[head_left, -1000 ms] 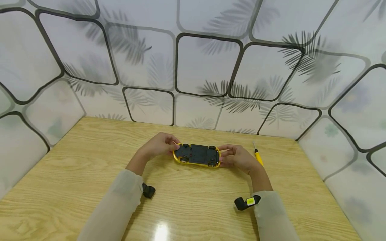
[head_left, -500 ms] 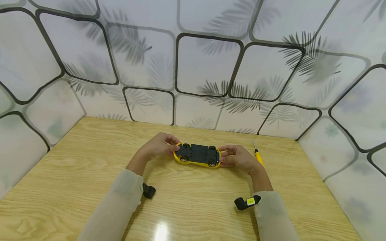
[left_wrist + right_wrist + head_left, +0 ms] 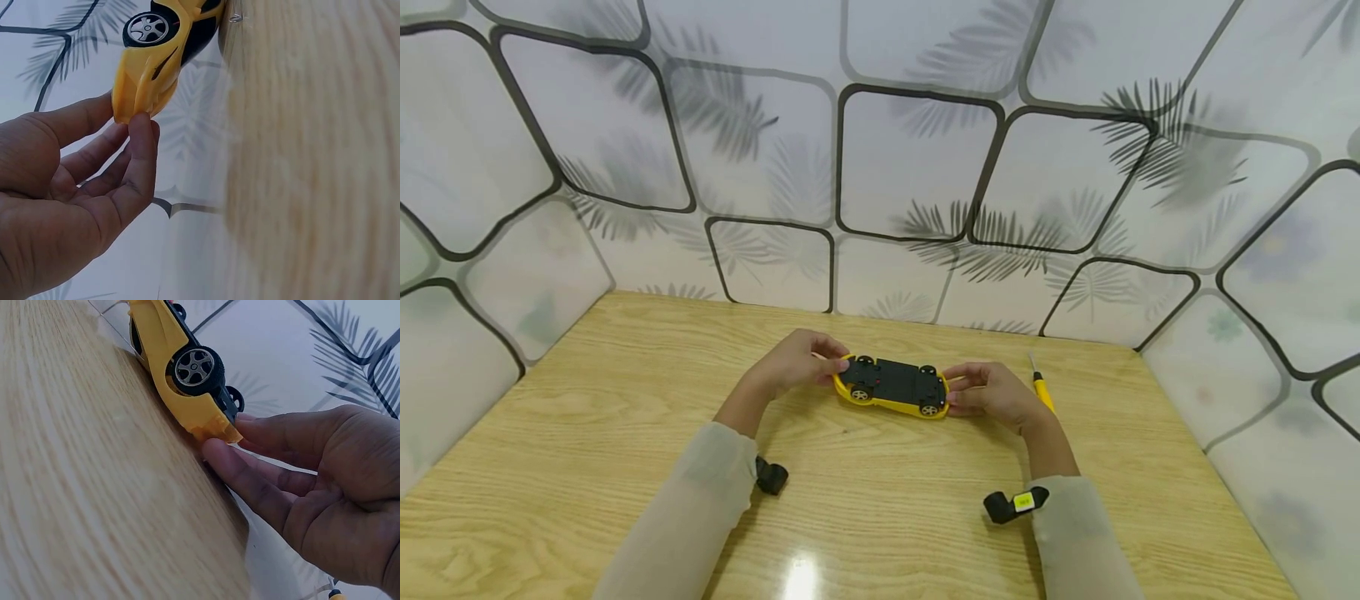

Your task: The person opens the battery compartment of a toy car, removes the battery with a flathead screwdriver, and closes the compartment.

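A yellow toy car [image 3: 895, 383] is held upside down between both hands, its black underside and wheels facing up in the head view. My left hand [image 3: 797, 362] pinches one end of it between thumb and fingers. At the opposite end, my right hand [image 3: 992, 392] grips the bumper the same way. The left wrist view shows the car's yellow end [image 3: 147, 84] between thumb and fingertips, with a silver-spoked wheel [image 3: 148, 29] above. In the right wrist view, the other end's wheel [image 3: 195, 369] sits just above the pinching fingers.
A screwdriver [image 3: 1041, 392] with a yellow and black handle lies on the wooden table [image 3: 880, 500], right beside the right hand. Behind and at the sides rises a patterned wall covering [image 3: 917, 158]. Black wrist cameras [image 3: 771, 477] are worn on both wrists.
The toy car has tilted slightly in the hands, so more of its yellow near side and near wheels shows. Both hands stay in nearly the same place.
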The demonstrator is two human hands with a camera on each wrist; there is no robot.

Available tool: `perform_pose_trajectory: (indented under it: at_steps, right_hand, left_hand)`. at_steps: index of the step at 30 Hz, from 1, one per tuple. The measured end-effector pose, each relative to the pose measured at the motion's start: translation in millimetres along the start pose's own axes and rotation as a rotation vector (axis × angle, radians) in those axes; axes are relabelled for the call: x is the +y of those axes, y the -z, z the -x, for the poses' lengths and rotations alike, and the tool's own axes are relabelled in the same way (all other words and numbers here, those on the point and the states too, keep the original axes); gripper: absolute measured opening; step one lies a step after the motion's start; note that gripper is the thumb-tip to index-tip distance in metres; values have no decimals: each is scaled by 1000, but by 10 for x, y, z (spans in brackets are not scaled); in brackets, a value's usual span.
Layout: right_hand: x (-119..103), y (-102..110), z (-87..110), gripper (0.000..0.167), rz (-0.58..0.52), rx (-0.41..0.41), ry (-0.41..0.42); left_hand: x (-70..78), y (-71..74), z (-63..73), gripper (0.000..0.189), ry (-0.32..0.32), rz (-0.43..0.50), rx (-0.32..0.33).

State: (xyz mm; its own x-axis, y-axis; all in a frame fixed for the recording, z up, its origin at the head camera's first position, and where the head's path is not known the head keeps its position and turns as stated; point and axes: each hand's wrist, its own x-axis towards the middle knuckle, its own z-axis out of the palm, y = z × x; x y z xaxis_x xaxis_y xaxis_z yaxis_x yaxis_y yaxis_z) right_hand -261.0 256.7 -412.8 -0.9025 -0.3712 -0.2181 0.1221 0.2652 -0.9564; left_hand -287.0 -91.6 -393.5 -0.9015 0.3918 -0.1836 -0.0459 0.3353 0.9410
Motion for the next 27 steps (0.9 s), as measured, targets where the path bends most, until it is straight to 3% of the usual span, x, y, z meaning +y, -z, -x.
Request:
perform_pose_trajectory:
  at_steps: [7,19,23,27]
  right_hand:
    - [-28,6,14,46,7,20,-2]
    - [-96,-13,17,38,179,85,43]
    - [-127,-44,8,37,246,107,112]
    - [-164,-94,-9,36,354,158,219]
  left_hand:
    - [36,-2,15,25,0,25,3]
    - [109,16,57,33,-33,-7,24]
    - [143,-2,70,34,-50,-69,47]
    - [182,-37,76,31,-107,-209,92]
